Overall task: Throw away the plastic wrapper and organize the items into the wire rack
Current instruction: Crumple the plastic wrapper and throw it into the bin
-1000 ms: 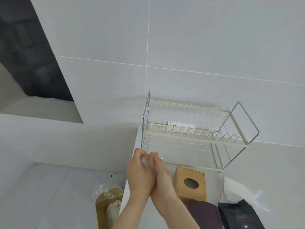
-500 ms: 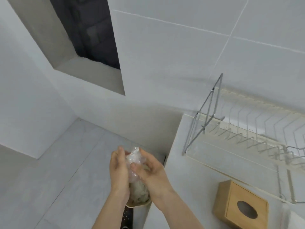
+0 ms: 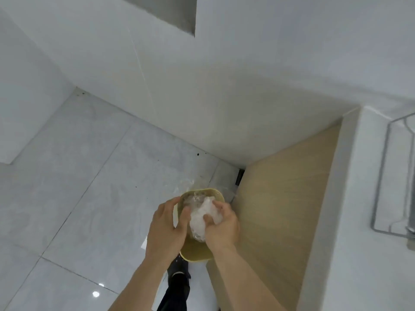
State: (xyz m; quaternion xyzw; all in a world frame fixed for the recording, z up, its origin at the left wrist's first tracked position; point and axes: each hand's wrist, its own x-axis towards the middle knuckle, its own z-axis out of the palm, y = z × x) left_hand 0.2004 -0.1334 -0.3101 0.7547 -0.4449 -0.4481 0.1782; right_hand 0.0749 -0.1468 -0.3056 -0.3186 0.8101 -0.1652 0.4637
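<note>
A crumpled ball of clear plastic wrapper (image 3: 201,217) is pressed between my two hands. My left hand (image 3: 167,227) cups it from the left and my right hand (image 3: 221,225) grips it from the right. Both hands hover just over the mouth of a small yellow-green bin (image 3: 197,254) on the floor, which holds more clear plastic. Only the grey metal end frame of the wire rack (image 3: 381,176) shows at the right edge, on the white countertop (image 3: 359,243).
The bin stands against the light wooden side panel (image 3: 280,209) of the cabinet. Glossy pale floor tiles (image 3: 78,187) spread out to the left. White tiled walls rise behind. My dark trouser leg and shoe (image 3: 178,279) are below the bin.
My view has swung left and down from the rack to the floor. My hands have carried the balled wrapper down to just over the bin's mouth.
</note>
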